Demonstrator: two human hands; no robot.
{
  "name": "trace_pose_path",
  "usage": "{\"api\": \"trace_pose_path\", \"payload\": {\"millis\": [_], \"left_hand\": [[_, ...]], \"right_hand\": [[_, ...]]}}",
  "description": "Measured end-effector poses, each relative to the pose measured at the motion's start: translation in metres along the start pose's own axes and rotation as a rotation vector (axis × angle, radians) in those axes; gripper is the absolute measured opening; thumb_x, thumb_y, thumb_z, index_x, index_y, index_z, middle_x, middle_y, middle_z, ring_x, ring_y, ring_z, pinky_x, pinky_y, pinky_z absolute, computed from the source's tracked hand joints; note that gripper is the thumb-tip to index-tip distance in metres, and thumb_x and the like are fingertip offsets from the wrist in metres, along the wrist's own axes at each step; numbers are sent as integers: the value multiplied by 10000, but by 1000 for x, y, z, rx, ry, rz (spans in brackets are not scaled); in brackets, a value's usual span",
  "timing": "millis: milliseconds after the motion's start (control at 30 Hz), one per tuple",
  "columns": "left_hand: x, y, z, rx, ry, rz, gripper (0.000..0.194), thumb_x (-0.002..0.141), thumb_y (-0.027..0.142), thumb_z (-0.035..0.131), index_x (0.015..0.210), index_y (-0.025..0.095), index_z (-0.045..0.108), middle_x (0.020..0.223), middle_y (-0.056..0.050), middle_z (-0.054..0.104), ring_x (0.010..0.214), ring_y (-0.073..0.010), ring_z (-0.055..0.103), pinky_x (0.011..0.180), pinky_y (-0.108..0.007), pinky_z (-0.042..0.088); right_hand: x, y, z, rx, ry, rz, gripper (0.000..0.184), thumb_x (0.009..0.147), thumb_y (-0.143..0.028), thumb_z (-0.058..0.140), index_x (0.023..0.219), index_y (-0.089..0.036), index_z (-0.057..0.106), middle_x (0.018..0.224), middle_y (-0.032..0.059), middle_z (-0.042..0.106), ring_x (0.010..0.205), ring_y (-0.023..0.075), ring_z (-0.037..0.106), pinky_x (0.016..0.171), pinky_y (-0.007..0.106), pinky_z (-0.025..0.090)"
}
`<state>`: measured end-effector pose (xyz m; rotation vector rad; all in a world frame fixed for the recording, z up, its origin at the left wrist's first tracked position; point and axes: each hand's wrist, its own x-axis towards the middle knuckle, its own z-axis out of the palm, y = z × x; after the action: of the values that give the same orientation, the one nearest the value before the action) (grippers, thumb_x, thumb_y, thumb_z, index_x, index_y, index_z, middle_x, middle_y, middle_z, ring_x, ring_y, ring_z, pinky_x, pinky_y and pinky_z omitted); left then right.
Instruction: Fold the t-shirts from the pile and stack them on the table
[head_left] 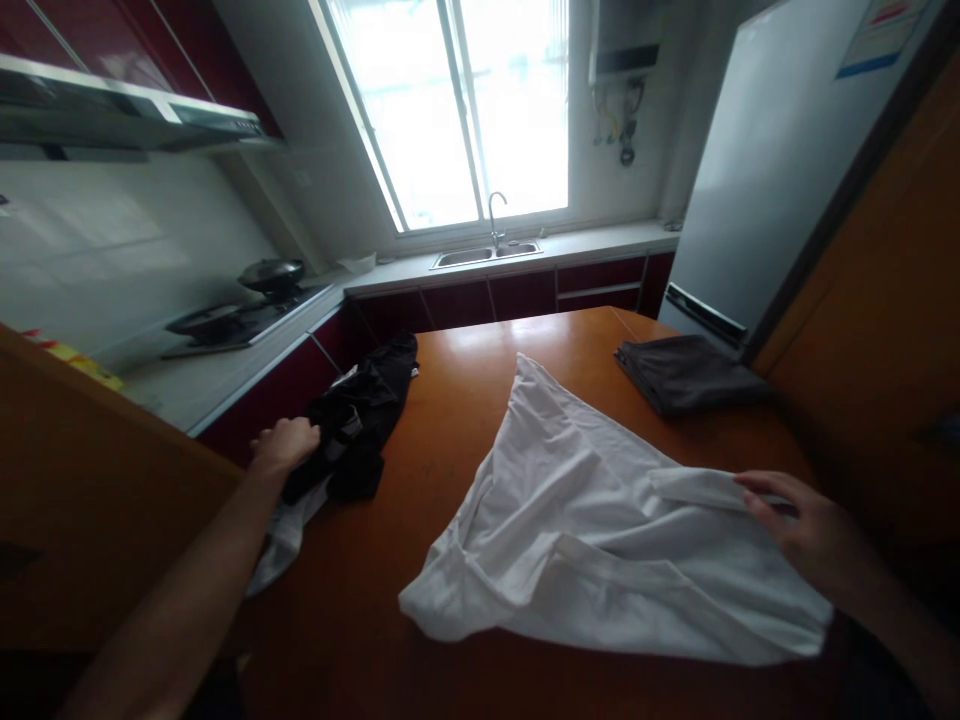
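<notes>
A white garment point(570, 480) lies spread and wrinkled across the front middle and right of the wooden table, one corner pointing to the far side. My right hand point(806, 530) pinches a folded edge of it between thumb and fingers at the right. On the left, a heap of dark clothes with a black garment point(367, 400) on top lies at the table's edge. My left hand point(287, 443) is closed at that heap's left side, gripping the black garment; its fingertips are partly hidden. A pale, whitish cloth point(281, 545) hangs out below the black one.
A folded dark grey garment point(686, 372) rests at the table's point(442, 400) far right. Beyond stand a counter with a sink point(487, 254), a stove with a covered wok point(271, 272), and a refrigerator point(772, 150) at right. Wooden panels flank both sides.
</notes>
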<state>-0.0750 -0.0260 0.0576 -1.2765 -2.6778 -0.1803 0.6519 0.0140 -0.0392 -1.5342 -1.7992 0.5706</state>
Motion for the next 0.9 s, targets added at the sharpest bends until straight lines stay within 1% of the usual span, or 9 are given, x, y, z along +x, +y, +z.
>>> {"api": "trace_pose_path", "payload": {"millis": [67,133,233,400,500,667,733,833,900], "left_hand": [[-15,18,-1,14,8,52,432,914,376,529,1123,31,682,1183,-244,663,1086,-379,601,937,-515,455],[-41,45,6,-81,-30,207,455,912,378,525,1244,96,658,1292,-190,651,1126,-323,617,983,-411,460],[-97,89,22,-390,-314,377,453,847,475,591,1143,160,726,1129,-108,751,997,-261,697,861,-276,519],[-181,120,38,-673,-637,532,453,749,549,674,982,171,767,936,-82,767,823,-242,687,732,-290,522],[-206,115,43,-733,-646,497,460,713,490,698,1040,171,754,896,-66,739,798,-221,654,714,-288,517],[-220,101,47,-763,-696,375,661,632,439,748,1222,148,688,947,-79,703,785,-230,655,676,-318,542],[-224,99,40,-783,-599,397,641,658,450,742,1223,152,688,1050,-111,694,855,-256,671,744,-359,566],[-234,97,23,-819,-379,526,477,829,472,632,1219,208,706,1241,-126,651,1125,-288,632,989,-400,515],[-247,96,14,-794,-400,643,452,860,467,647,1256,257,700,1316,-109,625,1247,-291,574,1098,-398,444]], "right_hand": [[3,5,6,-87,6,-111,321,865,-431,518,1040,-241,709,1184,128,698,1093,323,667,971,474,535],[9,10,14,-198,-3,-220,338,861,-385,515,1084,-220,708,1250,140,677,1191,332,615,1055,500,469],[21,14,24,-372,-52,-279,389,858,-349,528,1182,-206,690,1346,143,639,1265,344,560,1073,534,419],[37,10,28,-476,-202,-214,312,875,-336,548,1115,-211,703,1123,113,735,1033,295,666,920,429,462],[45,10,18,-394,-259,-145,232,901,-343,513,908,-221,711,947,88,754,853,239,687,733,317,448],[66,40,-16,-338,-7,32,314,907,-389,482,903,-170,708,906,159,743,789,260,672,663,330,416],[70,52,-28,-390,65,84,367,908,-410,480,961,-134,715,924,205,729,797,282,665,679,354,431],[59,51,-32,-505,216,-4,432,907,-403,480,1113,-94,700,1091,255,683,972,345,641,823,428,467],[38,34,-22,-464,206,-162,437,906,-400,489,1171,-115,687,1193,230,650,1090,356,602,931,465,460]]}}
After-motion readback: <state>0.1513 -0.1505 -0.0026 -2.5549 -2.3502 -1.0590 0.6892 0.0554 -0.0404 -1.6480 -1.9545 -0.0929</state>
